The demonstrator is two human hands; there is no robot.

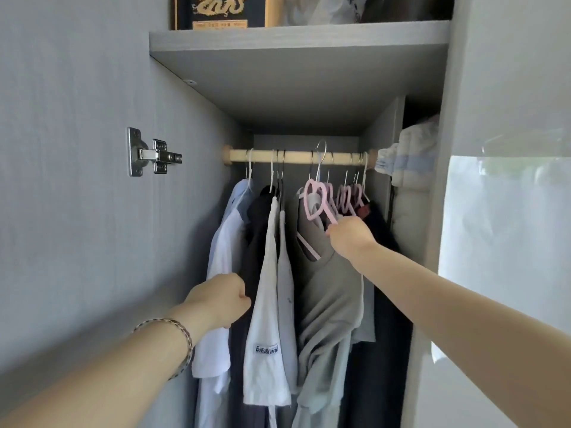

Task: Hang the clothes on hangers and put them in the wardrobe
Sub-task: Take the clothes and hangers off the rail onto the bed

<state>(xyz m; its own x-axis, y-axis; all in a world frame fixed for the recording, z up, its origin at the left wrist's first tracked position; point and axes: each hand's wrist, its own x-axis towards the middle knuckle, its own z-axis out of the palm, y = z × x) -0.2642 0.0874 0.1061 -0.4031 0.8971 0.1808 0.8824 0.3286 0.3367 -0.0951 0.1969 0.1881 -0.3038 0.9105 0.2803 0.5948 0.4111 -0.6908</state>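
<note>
Centre-right of frame: our R hand (349, 234) grips the arm of the pink hanger (313, 200), which carries the grey top (327, 291). Its hook crosses the rod (296, 156) inside the wardrobe (293, 97). Lower centre: our L hand (219, 299) is a closed fist against the white shirts (222, 242).

Both arms reach forward: left hand (221, 299) fisted low, right hand (350, 234) higher, pinching a pink hanger (315, 202).

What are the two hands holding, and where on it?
The right hand pinches the pink hanger by its sloping arm, just below the heart loop. The left hand is curled among the hanging clothes; whether it grips any cannot be told.
</note>
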